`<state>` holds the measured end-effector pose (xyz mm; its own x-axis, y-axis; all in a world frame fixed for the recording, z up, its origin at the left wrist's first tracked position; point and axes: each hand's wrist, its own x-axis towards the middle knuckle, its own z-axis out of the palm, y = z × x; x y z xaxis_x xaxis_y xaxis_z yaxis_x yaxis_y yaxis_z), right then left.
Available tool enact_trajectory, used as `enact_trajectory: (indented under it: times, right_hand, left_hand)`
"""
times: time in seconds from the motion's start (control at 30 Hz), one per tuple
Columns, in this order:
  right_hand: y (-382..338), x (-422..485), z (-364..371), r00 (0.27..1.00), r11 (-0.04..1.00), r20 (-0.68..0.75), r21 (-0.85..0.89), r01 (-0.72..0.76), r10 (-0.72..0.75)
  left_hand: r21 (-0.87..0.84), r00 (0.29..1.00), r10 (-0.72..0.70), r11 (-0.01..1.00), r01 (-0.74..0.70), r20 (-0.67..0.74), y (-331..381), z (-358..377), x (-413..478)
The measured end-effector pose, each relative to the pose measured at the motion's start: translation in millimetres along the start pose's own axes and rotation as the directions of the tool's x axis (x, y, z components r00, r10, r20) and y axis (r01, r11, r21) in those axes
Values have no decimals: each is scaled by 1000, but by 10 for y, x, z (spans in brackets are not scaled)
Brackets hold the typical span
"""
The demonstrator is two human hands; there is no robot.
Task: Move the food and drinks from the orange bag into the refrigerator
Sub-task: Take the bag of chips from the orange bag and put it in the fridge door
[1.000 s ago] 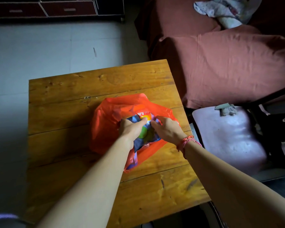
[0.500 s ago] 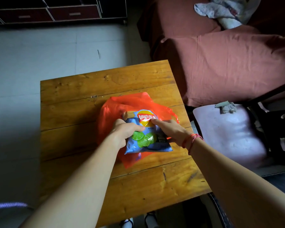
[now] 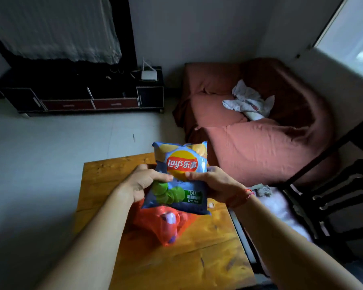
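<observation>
Chips bag [image 3: 179, 178] sits lifted above the orange bag [image 3: 161, 222], which lies on the table at 6 o'clock. Your left hand [image 3: 142, 184] and right hand [image 3: 215, 186] are closed on its sides. It's probably light, puffy and crushable, so grip the edges gently.

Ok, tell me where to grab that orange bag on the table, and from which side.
Take the orange bag by its bunched upper plastic, coming from above. It lies slumped on the wooden table with something still inside, so the loose upper folds gather easily. Both hands hold the chip bag now; free one first.
</observation>
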<state>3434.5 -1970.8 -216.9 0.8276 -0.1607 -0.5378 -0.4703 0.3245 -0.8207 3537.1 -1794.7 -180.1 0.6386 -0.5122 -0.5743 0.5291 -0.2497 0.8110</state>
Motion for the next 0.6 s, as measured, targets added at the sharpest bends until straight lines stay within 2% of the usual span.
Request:
enact_trajectory:
  times: [0.13, 0.2, 0.4, 0.5, 0.6]
  right_hand:
    - [-670, -432, 292, 977, 974, 16, -69, 214, -213]
    - [-1021, -655, 439, 953, 949, 6, -95, 302, -303]
    - [-1905, -1388, 679, 822, 815, 61, -108, 570, -567]
    - [-2124, -1667, 725, 746, 739, 80, -108, 666, -661]
    - [-2206, -1779, 727, 699, 690, 64, -121, 714, -712]
  left_hand:
    - [-6, 975, 195, 981, -195, 107, 516, -97, -441]
    - [-30, 948, 297, 955, -295, 114, 811, -111, -655]
    - [1, 787, 603, 793, -609, 128, 1599, -58, -1342]
    - [-3, 715, 679, 726, -688, 165, 1815, 32, -1629]
    - [-3, 666, 735, 671, -741, 128, 1902, 104, -1795]
